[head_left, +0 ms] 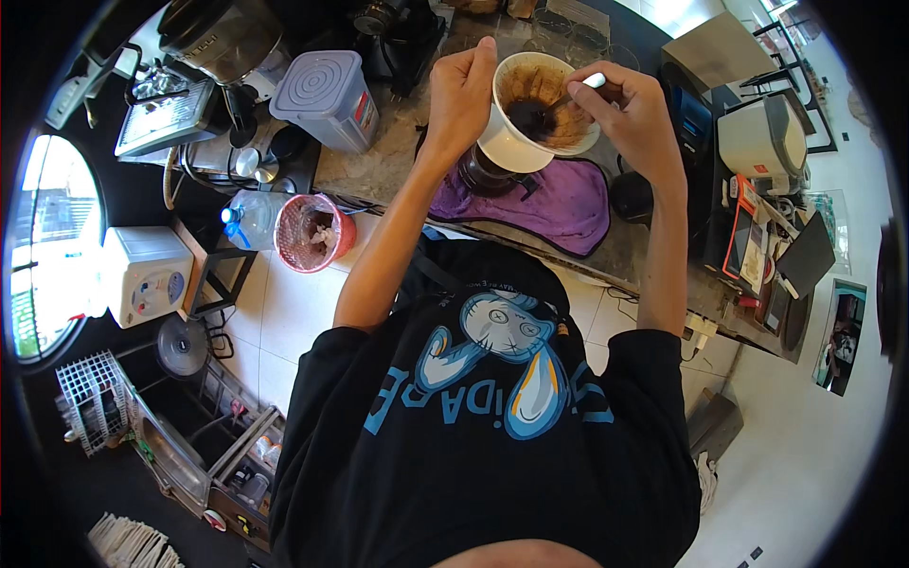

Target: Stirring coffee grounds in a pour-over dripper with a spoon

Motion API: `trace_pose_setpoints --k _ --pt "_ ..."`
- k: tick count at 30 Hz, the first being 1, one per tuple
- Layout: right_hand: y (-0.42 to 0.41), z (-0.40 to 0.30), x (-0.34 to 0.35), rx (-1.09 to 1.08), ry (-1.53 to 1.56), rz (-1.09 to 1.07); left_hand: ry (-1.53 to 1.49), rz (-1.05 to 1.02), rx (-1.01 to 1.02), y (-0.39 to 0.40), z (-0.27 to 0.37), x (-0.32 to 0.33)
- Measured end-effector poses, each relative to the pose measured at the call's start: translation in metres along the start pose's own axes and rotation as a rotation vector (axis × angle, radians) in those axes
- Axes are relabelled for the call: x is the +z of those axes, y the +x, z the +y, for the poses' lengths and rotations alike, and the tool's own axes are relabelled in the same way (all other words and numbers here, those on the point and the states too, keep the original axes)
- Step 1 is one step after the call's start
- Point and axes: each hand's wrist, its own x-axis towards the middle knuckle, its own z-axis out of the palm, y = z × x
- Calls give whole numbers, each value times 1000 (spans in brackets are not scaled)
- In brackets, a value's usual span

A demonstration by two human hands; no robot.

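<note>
A white coffee dripper [515, 145] with a brown-stained paper filter [532, 78] sits on a dark glass server [485, 177]. Dark wet coffee [527, 119] lies in the filter. My right hand [625, 99] pinches the pale handle of a spoon [591, 82], whose lower end reaches into the coffee. At the dripper's left side is my left hand [461, 92], thumb up and fingers curled; whether it grips the dripper's handle is hidden. A purple cloth [561, 206] lies beneath the server on the counter [369, 174].
A lidded grey plastic container [323, 99] stands left of my left hand, beyond it a coffee grinder [220, 42]. Below the counter's edge are a red bin [314, 234] and a large water bottle [256, 216]. A black round object [630, 197] stands right of the cloth.
</note>
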Motion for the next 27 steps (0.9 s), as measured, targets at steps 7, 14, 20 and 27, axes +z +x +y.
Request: trace_pose_setpoints --k 7,14,20,27 --pt "2 2 -2 38 226 -18 37 -8 5 0 2 1" --pt "2 0 -13 3 312 10 20 2 -20 -4 -2 -2" --pt "1 0 -15 -30 228 -25 60 34 -30 -2 -7 -6" --pt "-4 -11 -26 -51 254 -9 64 27 -24 3 2 0"
